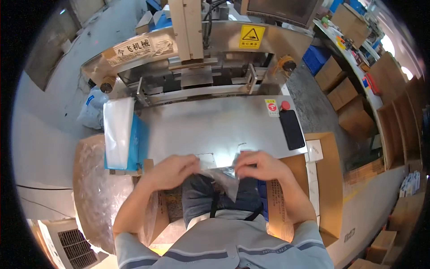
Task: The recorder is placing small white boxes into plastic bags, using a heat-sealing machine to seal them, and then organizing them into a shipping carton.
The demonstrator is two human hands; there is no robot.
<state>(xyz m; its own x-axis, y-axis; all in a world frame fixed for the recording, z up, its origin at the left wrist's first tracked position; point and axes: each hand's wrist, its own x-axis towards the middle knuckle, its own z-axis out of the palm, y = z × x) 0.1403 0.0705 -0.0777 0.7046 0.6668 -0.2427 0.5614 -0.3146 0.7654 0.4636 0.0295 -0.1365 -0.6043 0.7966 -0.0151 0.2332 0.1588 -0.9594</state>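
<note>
A clear plastic bag (227,184) is stretched between my two hands at the near edge of the metal table (201,123), its lower part hanging over my lap. My left hand (172,170) pinches the bag's left side, fingers closed. On the other side my right hand (261,166) has its fingertips pressed together at the bag's right side. Whether anything lies inside the bag I cannot make out. Bright light reflects off the tabletop just beyond the bag.
Clear plastic sleeves (118,130) lean in a blue box (139,139) at left, above a carton of crumpled clear plastic (101,188). A black phone (292,130) and red button (285,105) sit at right, beside a carton (331,179) holding white boxes (312,172). A metal machine (197,76) stands behind.
</note>
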